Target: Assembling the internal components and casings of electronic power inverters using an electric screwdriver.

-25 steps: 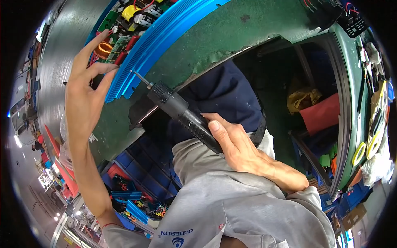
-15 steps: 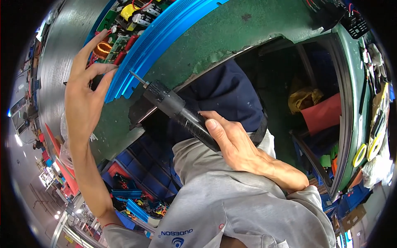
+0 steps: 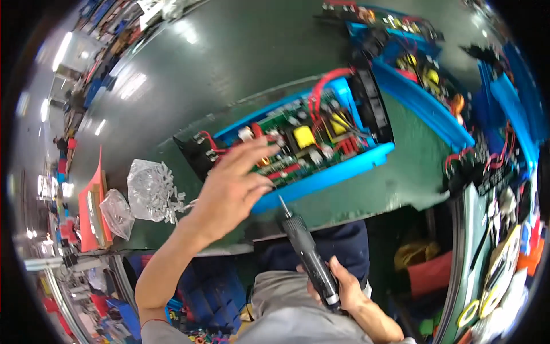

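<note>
My right hand (image 3: 348, 286) is wrapped round a black electric screwdriver (image 3: 308, 255), whose bit points up toward the near wall of a blue metal housing (image 3: 326, 175). A green circuit board (image 3: 298, 163) sits inside it, with yellow-wrapped parts, red wires and coils. Over the housing's near left part is my left hand (image 3: 223, 198). Its thumb and a finger are pinched together at the near wall, while other fingers stretch over the board. Whatever lies in the pinch is too small to make out. The bit tip is just short of the wall, close to that pinch.
A black fan end panel (image 3: 372, 106) stands at the housing's right end, a black end plate (image 3: 195, 153) at its left. Further right lie more blue housings (image 3: 424, 103) with boards. A clear bag of small pale pieces (image 3: 150, 192) lies left, on the green table (image 3: 258, 54).
The view has swung, so the whole housing and more of the table now show. My right hand still holds the screwdriver, and my left hand stays at the housing's near wall.
</note>
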Motion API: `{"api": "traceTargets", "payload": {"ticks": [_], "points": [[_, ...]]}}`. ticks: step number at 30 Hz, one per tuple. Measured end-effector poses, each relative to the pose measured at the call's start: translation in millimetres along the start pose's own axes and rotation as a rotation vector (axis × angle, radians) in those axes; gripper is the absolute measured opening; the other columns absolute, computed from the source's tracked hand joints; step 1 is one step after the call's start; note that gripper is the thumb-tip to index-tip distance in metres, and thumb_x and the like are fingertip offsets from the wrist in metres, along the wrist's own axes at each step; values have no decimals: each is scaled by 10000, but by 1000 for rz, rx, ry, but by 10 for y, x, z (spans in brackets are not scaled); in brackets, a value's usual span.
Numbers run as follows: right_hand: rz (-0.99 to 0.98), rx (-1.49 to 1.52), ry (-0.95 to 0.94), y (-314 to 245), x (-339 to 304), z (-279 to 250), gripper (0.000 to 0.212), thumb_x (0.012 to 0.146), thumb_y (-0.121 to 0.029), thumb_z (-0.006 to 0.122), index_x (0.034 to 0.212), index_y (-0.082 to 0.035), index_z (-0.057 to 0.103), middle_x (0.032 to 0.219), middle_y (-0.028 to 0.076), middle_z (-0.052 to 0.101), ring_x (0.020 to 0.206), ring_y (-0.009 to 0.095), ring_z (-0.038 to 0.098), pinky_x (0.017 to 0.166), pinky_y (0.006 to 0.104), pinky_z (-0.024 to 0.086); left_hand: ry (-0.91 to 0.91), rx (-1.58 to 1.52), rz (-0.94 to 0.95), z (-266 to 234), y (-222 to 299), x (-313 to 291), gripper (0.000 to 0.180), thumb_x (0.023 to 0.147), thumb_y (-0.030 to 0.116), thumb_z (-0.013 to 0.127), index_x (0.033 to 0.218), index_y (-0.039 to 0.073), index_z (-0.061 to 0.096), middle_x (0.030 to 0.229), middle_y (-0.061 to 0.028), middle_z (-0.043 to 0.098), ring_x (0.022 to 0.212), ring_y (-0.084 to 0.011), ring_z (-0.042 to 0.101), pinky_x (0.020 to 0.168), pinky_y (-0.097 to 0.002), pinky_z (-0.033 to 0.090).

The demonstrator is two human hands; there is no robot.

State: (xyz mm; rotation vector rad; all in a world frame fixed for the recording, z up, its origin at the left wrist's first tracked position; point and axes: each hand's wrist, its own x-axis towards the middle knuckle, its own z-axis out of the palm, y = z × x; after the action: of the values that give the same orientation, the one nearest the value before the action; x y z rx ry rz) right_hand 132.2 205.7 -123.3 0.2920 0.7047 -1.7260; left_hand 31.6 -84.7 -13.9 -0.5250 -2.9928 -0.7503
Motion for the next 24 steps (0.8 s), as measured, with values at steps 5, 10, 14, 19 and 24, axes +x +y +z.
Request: {"api": "traceTargets", "payload": {"ticks": [5,10,14,19,24], "points": [[7,-127,13,-80,-32,89,896,1002,-724,240,1412,31,491,752,116,603,604,190,555,563,306,456,-13,44,54,-68,-33,10,96,814,85,741,855,-1,723,1352,-88,614,1386,-282,471,1112,-426,425],[27,-151,72,-83,-31,100,922,986,-753,234,1411,27,481,715,112,595,582,177,537,563,297,440,-21,106,129,-84,-140,53,92,817,70,724,851,-7,687,1312,-102,648,1360,-310,508,1134,-478,408],[20,-130,31,-85,-40,33,885,1006,-726,222,1422,11,479,756,85,620,624,147,558,581,284,453,44,139,138,-7,-137,56,86,831,67,695,853,-15,680,1251,-111,677,1323,-306,543,1150,-505,395],[12,-161,5,-172,-79,77,838,1025,-696,219,1421,-8,486,790,56,632,645,121,571,591,270,466,13,141,116,-18,-126,37,94,854,72,673,889,-15,680,1249,-111,675,1307,-297,553,1154,-498,397],[-12,-182,-1,-150,-99,89,847,1019,-704,210,1436,-16,477,784,51,630,609,111,558,551,252,464,32,161,113,2,-110,54,128,885,72,654,956,-30,684,1250,-113,670,1295,-291,558,1166,-483,387]]}}
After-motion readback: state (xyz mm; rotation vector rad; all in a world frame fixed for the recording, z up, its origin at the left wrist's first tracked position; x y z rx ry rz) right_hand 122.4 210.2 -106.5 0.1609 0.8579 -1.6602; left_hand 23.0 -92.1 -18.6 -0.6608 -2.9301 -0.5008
